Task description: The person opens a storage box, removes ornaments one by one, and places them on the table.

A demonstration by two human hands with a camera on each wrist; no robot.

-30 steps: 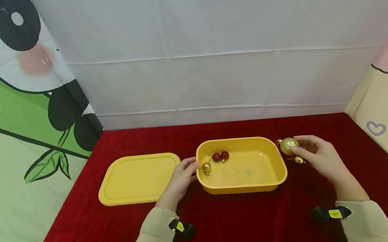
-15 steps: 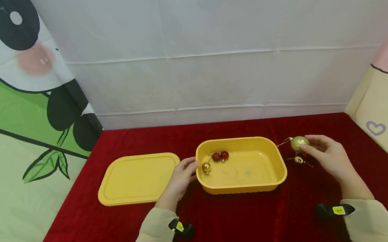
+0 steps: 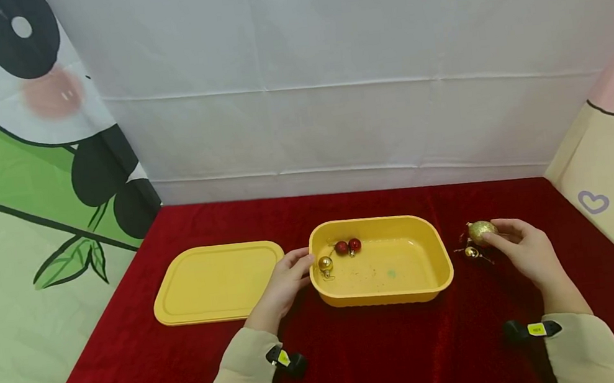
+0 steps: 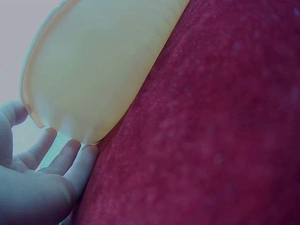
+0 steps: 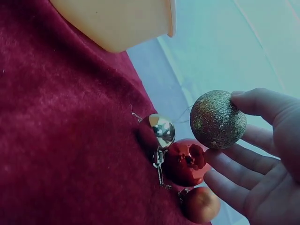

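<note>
My right hand (image 3: 522, 251) pinches a gold glitter Christmas bauble (image 5: 216, 119) between thumb and fingers, right of the yellow plastic box (image 3: 408, 296). Close beneath it in the right wrist view are a shiny gold bauble (image 5: 161, 131), a glossy red bauble (image 5: 184, 159) and a dull orange-gold bauble (image 5: 201, 205). My left hand (image 3: 285, 284) holds the box by its left end, thumb at the rim and fingers (image 4: 84, 164) against the outer wall. Inside the box, toward the left, lie two small red baubles (image 3: 342, 248) and one gold bauble (image 3: 325, 264).
A flat yellow lid (image 3: 218, 282) lies left of the box, behind my left forearm. Dark red velvet cloth (image 3: 381, 358) covers the table. White fabric (image 3: 355, 118) hangs along the back, and printed cloth (image 3: 19, 234) along the left side.
My right hand has carried the glitter bauble rightward, away from the box's right rim, then slightly down toward the other baubles. The left hand and the box stay where they were.
</note>
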